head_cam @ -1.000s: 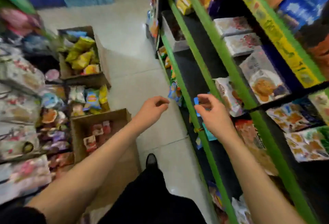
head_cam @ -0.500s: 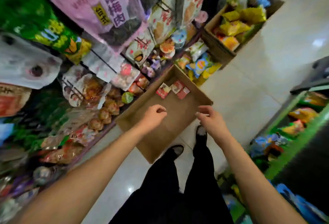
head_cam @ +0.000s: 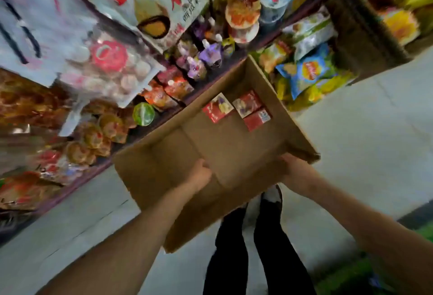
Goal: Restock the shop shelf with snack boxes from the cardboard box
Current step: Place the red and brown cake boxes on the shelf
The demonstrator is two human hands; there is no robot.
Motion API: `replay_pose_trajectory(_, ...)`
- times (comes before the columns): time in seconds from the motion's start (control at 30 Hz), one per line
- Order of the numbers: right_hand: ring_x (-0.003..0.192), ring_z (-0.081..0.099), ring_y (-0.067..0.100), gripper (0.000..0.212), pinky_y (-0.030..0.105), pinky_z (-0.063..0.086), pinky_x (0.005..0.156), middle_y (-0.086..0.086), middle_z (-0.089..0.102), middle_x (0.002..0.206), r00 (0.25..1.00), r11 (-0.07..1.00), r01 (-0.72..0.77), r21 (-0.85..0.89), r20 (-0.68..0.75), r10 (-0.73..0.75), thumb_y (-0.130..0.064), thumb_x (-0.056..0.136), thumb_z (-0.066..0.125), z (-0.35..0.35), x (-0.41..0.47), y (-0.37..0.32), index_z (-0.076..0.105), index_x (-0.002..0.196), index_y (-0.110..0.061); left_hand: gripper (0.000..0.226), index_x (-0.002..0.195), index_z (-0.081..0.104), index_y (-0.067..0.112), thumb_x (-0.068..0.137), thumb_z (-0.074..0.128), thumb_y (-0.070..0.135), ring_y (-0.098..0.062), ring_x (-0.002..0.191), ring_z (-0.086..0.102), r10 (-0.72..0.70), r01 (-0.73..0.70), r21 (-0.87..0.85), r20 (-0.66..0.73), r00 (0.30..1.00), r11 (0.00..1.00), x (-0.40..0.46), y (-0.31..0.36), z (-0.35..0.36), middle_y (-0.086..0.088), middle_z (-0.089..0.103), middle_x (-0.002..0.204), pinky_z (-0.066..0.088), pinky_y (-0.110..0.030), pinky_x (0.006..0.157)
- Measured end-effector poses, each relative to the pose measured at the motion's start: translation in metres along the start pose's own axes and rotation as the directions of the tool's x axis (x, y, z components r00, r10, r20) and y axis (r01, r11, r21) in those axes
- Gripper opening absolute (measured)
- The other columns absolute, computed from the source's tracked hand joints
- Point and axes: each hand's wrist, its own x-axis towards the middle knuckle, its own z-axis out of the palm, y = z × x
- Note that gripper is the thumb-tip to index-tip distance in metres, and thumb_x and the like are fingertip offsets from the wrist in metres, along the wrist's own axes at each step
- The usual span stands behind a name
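Observation:
An open cardboard box (head_cam: 269,88) stands on the floor against the low left shelf. Three red snack boxes (head_cam: 236,110) lie flat at its far end, and the rest of its bottom is bare. My left hand (head_cam: 202,173) reaches down inside the near part of the box; its fingers point away and are blurred. My right hand (head_cam: 293,168) is at the box's near right rim, with the thumb on the inside and the fingers hidden behind the wall.
The packed snack shelf (head_cam: 98,98) runs along the left. Chip bags (head_cam: 307,72) and a second carton of yellow packs (head_cam: 365,25) sit beyond the box. My legs (head_cam: 255,243) stand on the tiled floor (head_cam: 365,144) just behind it.
I turned from the green shelf to the box on the floor and bent closer. Both hands dropped from above the box to its near walls.

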Motion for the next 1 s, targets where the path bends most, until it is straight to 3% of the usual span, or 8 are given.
replay_pose_trajectory(0.13, 0.126, 0.051, 0.03, 0.068, 0.043, 0.047, 0.102, 0.007, 0.046, 0.14, 1.0, 0.952, 0.025, -0.305, 0.0, -0.027, -0.013, 0.088, 0.059, 0.015, 0.103, 0.009, 0.029, 0.148, -0.021, 0.048, 0.141, 0.047, 0.01, 0.094, 0.057, 0.015, -0.031, 0.134, 0.045, 0.091, -0.076, 0.149, -0.093, 0.991, 0.986, 0.119, 0.018, 0.021, -0.014, 0.048, 0.145, 0.038, -0.039, 0.112)
replay_pose_trajectory(0.27, 0.143, 0.028, 0.032, 0.084, 0.049, 0.038, 0.111, 0.008, 0.025, 0.155, 0.972, 0.783, 0.105, -0.613, -0.102, -0.21, -0.002, 0.083, 0.06, 0.03, 0.205, 0.008, 0.017, 0.153, -0.021, 0.059, 0.15, 0.034, 0.019, 0.096, 0.054, 0.032, -0.031, 0.142, 0.033, 0.342, -0.246, 0.285, -0.363, 0.867, 0.926, 0.214, 0.057, -0.002, -0.011, 0.033, 0.156, 0.028, -0.043, 0.115)
replay_pose_trajectory(0.37, 0.15, 0.009, 0.035, 0.085, 0.053, 0.016, 0.121, 0.012, 0.007, 0.163, 0.932, 0.574, 0.13, -0.809, -0.098, -0.349, -0.013, 0.092, 0.055, 0.039, 0.27, 0.009, 0.001, 0.157, -0.019, 0.062, 0.154, 0.027, 0.012, 0.1, 0.046, 0.037, -0.03, 0.145, 0.03, 0.412, -0.277, 0.394, -0.317, 0.854, 0.876, 0.266, 0.078, -0.017, -0.014, 0.031, 0.157, 0.026, -0.041, 0.118)
replay_pose_trajectory(0.5, 0.141, 0.026, 0.038, 0.077, 0.056, 0.019, 0.117, 0.014, 0.028, 0.155, 0.89, 0.428, 0.142, -0.893, -0.075, -0.451, -0.031, 0.089, 0.062, 0.052, 0.314, 0.024, 0.02, 0.153, -0.019, 0.065, 0.148, 0.035, 0.013, 0.093, 0.062, 0.036, -0.028, 0.133, 0.047, 0.405, -0.335, 0.299, -0.218, 0.888, 0.894, 0.299, 0.086, -0.009, -0.011, 0.045, 0.148, 0.041, -0.036, 0.106)
replay_pose_trajectory(0.57, 0.124, 0.043, 0.032, 0.071, 0.05, 0.037, 0.107, 0.009, 0.045, 0.138, 0.902, 0.617, 0.102, -0.78, -0.189, -0.388, -0.036, 0.081, 0.072, 0.062, 0.318, 0.033, 0.038, 0.141, -0.02, 0.064, 0.142, 0.041, 0.017, 0.088, 0.071, 0.032, -0.021, 0.115, 0.059, 0.32, -0.298, 0.129, -0.199, 0.926, 0.946, 0.306, 0.085, -0.008, -0.006, 0.055, 0.138, 0.047, -0.029, 0.084)
replay_pose_trajectory(0.63, 0.097, 0.054, 0.021, 0.064, 0.037, 0.047, 0.088, 0.001, 0.054, 0.117, 0.956, 0.97, -0.006, -0.242, -0.284, -0.065, -0.042, 0.071, 0.079, 0.07, 0.31, 0.033, 0.047, 0.123, -0.021, 0.061, 0.137, 0.047, 0.021, 0.084, 0.075, 0.034, -0.013, 0.094, 0.061, 0.268, -0.269, 0.008, -0.107, 0.957, 0.963, 0.308, 0.083, -0.015, 0.0, 0.061, 0.129, 0.044, -0.026, 0.071)
replay_pose_trajectory(0.73, 0.077, 0.06, 0.014, 0.056, 0.035, 0.053, 0.079, -0.002, 0.06, 0.095, 0.947, 0.779, -0.266, 0.568, 0.006, 0.32, -0.038, 0.074, 0.083, 0.084, 0.302, 0.03, 0.053, 0.118, -0.022, 0.061, 0.135, 0.051, 0.028, 0.081, 0.074, 0.043, -0.015, 0.108, 0.058, 0.231, -0.23, -0.057, 0.013, 0.973, 0.972, 0.31, 0.077, -0.025, 0.004, 0.063, 0.125, 0.043, -0.041, 0.092)
replay_pose_trajectory(1.0, 0.087, 0.068, 0.022, 0.039, 0.039, 0.056, 0.084, 0.004, 0.067, 0.097, 0.961, 0.655, -0.205, 0.727, 0.024, 0.274, -0.025, 0.072, 0.084, 0.113, 0.306, 0.007, 0.053, 0.094, -0.021, 0.07, 0.134, 0.047, 0.027, 0.074, 0.081, 0.034, -0.02, 0.103, 0.065, 0.163, -0.103, -0.404, 0.118, 0.98, 0.909, 0.293, 0.019, 0.036, 0.002, 0.069, 0.114, 0.054, -0.041, 0.08)
